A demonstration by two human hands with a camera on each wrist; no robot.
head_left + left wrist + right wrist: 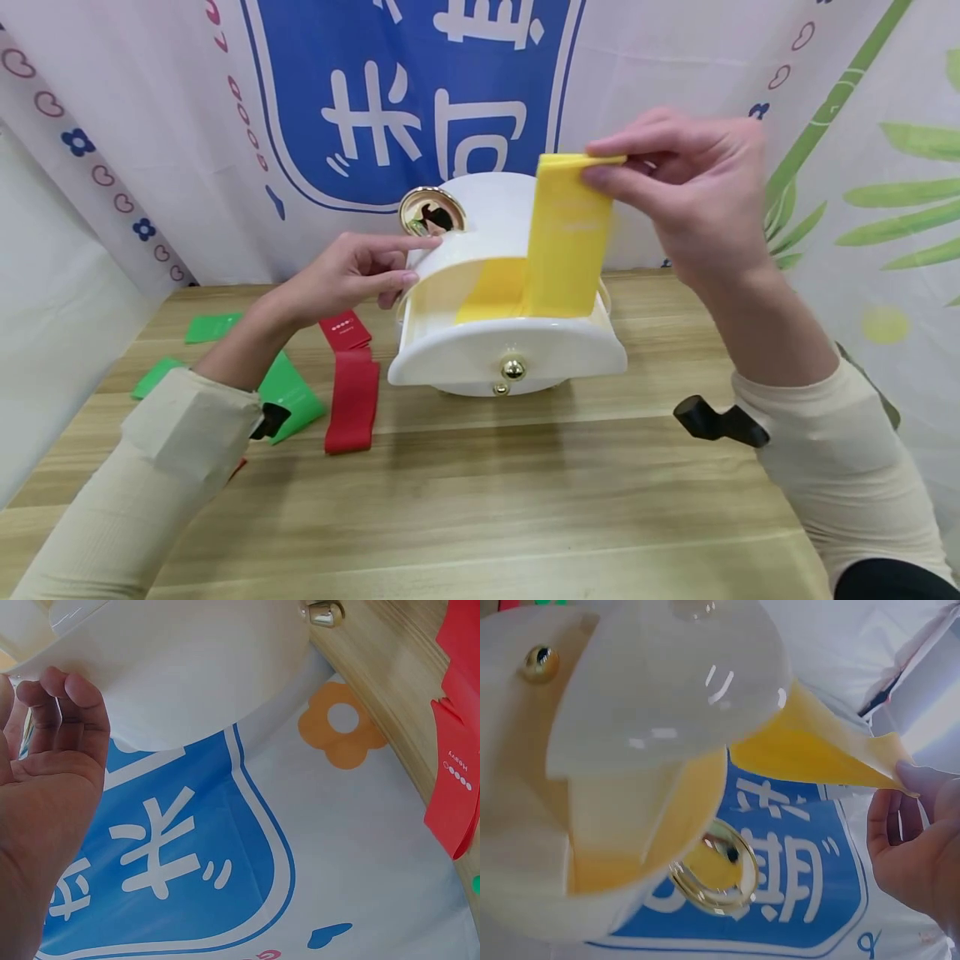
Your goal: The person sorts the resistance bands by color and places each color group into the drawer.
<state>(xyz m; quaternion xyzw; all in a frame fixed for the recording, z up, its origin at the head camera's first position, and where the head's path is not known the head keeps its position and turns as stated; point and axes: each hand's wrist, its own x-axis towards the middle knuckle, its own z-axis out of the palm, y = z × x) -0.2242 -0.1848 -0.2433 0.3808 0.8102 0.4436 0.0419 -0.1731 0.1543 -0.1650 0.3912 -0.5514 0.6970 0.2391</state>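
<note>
Because its lower part was tucked behind the front of the box (450, 354), the yellow band (570, 242) was only partly shown. Its top edge was pinched between thumb and bent fingers by the right hand (697, 183). From its thin, folding look, it was judged light, soft and hard to break, perhaps slippery, best taken by that edge. Farther back, the box's rim was held by the left hand (352, 271), fingers half bent; a banner (420, 71) was hung behind.
</note>
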